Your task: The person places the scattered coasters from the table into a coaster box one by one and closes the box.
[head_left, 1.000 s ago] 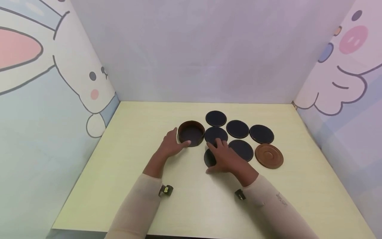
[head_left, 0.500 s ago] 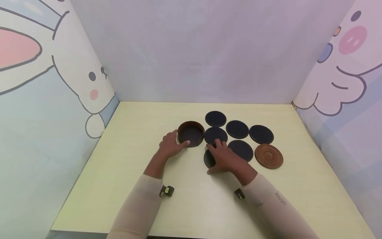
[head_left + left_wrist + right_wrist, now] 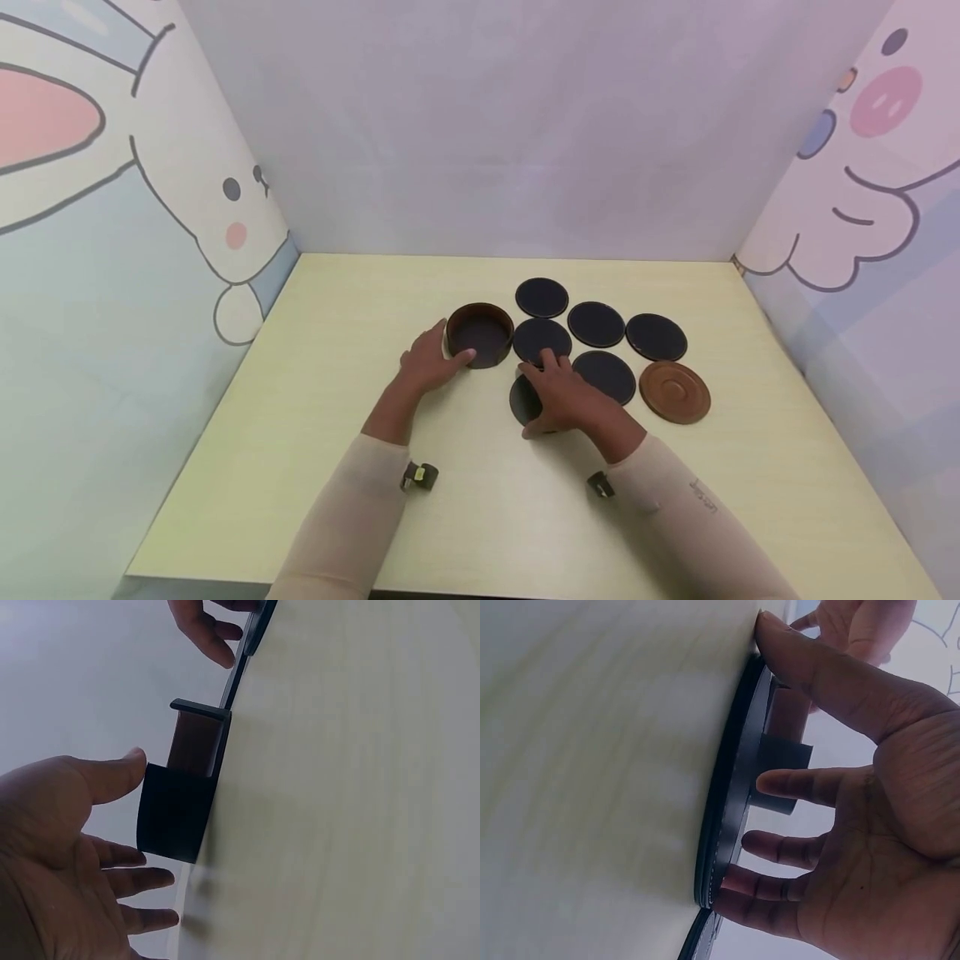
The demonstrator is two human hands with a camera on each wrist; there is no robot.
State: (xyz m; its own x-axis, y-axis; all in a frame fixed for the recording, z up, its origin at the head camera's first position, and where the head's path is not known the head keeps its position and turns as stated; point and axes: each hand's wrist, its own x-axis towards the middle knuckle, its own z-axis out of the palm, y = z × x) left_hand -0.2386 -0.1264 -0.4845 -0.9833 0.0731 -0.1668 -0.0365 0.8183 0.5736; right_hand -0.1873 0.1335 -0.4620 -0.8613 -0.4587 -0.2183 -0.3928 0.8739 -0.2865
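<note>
A round dark-brown holder [image 3: 480, 335] with a notch cut in its wall stands on the table. My left hand [image 3: 427, 360] rests at its left side, fingers spread and fairly straight. In the left wrist view the thumb touches the holder's [image 3: 174, 814] edge. My right hand [image 3: 561, 395] spans a black round coaster [image 3: 525, 402] to the right of the holder. In the right wrist view, the thumb is by one edge of this coaster [image 3: 731, 787] and the lower fingers are at the other; the index finger extends across its face without curling.
Several more black coasters lie flat beyond and beside my right hand, among them one at the back [image 3: 542, 297] and one at the right [image 3: 657, 337]. A brown ringed wooden disc [image 3: 675, 392] lies at the far right. Walls enclose the pale table [image 3: 330, 333] at the back and sides.
Both hands stay almost still. The coaster under my right hand has shifted very slightly left, and my right thumb slightly right.
</note>
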